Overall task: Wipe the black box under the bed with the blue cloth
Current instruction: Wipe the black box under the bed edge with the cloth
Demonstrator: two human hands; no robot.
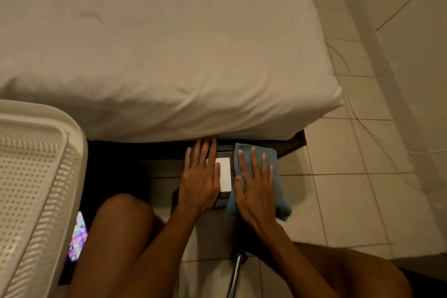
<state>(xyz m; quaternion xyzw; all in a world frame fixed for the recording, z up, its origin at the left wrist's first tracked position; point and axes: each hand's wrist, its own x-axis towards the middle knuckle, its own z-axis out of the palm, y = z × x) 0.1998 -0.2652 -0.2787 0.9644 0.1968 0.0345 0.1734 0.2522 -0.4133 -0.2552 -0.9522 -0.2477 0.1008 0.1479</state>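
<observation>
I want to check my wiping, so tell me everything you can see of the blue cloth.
The blue cloth is soft, dull blue fabric, spread mostly flat and slightly rumpled. It lies over the right side of the black box at the bed's edge, its near end hanging toward the tiled floor. The right hand presses on it, open, fingers spread. The left hand lies beside it on the box, not touching it.

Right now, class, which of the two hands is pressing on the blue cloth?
The right hand: it lies flat on the cloth, fingers spread. The left hand rests bare on the black box, beside its white label.
</observation>
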